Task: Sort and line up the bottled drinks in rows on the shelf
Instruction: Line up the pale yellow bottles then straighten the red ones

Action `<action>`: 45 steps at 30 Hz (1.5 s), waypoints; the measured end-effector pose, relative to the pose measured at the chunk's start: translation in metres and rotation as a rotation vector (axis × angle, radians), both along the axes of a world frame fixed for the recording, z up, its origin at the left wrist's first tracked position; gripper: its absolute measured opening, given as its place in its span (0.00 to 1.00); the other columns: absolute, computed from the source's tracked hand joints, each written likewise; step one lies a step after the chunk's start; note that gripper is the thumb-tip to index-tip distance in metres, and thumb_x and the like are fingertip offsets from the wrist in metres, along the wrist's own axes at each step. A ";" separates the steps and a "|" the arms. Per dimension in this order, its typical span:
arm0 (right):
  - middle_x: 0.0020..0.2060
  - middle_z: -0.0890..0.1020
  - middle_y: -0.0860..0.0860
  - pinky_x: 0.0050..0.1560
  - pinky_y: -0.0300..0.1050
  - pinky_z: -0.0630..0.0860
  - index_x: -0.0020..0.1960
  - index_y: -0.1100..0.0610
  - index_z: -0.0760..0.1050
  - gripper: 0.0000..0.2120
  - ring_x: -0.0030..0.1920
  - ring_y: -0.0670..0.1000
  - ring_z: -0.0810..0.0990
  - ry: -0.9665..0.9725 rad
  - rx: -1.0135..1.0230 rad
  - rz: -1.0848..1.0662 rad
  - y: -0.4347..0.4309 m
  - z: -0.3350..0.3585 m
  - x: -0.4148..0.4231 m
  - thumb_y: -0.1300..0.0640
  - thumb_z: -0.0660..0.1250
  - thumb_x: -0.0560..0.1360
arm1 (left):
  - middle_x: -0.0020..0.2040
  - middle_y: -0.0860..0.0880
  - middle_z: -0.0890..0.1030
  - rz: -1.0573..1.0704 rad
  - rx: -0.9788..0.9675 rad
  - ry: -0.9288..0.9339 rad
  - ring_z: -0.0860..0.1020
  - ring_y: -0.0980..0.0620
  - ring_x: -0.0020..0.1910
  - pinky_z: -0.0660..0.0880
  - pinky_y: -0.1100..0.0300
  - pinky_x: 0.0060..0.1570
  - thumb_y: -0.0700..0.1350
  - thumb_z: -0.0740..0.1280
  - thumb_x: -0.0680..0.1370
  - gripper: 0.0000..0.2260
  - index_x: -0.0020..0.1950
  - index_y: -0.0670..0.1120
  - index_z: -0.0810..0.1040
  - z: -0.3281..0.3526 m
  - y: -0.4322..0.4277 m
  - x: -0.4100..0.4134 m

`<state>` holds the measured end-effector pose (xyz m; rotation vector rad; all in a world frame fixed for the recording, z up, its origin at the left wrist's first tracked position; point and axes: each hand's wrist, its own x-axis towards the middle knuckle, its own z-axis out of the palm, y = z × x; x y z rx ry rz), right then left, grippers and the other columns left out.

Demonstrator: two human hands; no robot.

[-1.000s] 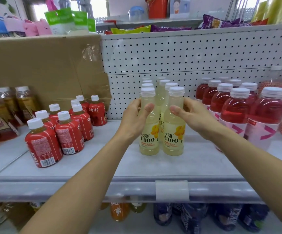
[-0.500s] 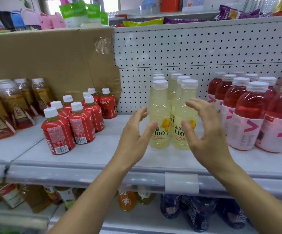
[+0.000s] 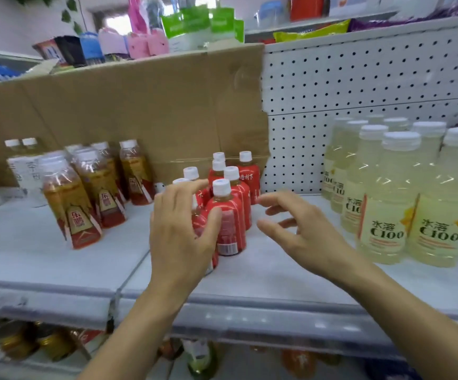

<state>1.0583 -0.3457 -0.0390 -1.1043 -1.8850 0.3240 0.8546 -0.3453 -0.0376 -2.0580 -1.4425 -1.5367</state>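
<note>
We are resting our spread left hand (image 3: 179, 234) against the front red-labelled bottles (image 3: 230, 229) on the shelf (image 3: 58, 270); our right hand (image 3: 301, 234) is hovering wide open beside them, empty.

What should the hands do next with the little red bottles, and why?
Probably bring the right hand in against the right side of the red bottles and squeeze them straight between both hands. The left hand rests against the front-left bottles, the right hand hovers open beside them without touching, and the bunch looks a bit crooked.
</note>
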 end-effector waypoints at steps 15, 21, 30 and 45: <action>0.40 0.75 0.45 0.38 0.47 0.70 0.43 0.50 0.71 0.14 0.42 0.49 0.74 -0.290 -0.058 -0.521 0.056 0.031 -0.079 0.40 0.66 0.74 | 0.43 0.55 0.75 -0.209 -0.321 0.268 0.74 0.50 0.43 0.70 0.52 0.43 0.59 0.60 0.77 0.10 0.46 0.52 0.71 0.032 0.058 -0.097; 0.37 0.78 0.50 0.41 0.54 0.76 0.40 0.57 0.75 0.14 0.38 0.52 0.76 -0.270 -0.100 -0.650 0.053 0.038 -0.039 0.45 0.69 0.73 | 0.43 0.52 0.77 -0.077 -0.310 0.245 0.77 0.48 0.41 0.76 0.48 0.43 0.54 0.64 0.78 0.08 0.45 0.50 0.72 0.039 0.089 -0.142; 0.59 0.76 0.53 0.61 0.54 0.72 0.61 0.52 0.75 0.17 0.61 0.54 0.71 -0.484 -0.123 -0.661 0.081 0.068 -0.016 0.47 0.68 0.75 | 0.48 0.53 0.76 0.090 -0.528 0.400 0.77 0.49 0.46 0.78 0.50 0.43 0.60 0.61 0.79 0.10 0.49 0.54 0.73 0.049 0.117 -0.161; 0.49 0.78 0.49 0.47 0.46 0.76 0.50 0.54 0.77 0.07 0.49 0.50 0.77 -0.770 -0.284 -0.305 0.135 0.085 -0.036 0.50 0.67 0.78 | 0.47 0.51 0.82 -0.245 -0.748 0.875 0.80 0.52 0.38 0.75 0.59 0.37 0.53 0.70 0.77 0.10 0.55 0.52 0.81 0.107 0.219 0.006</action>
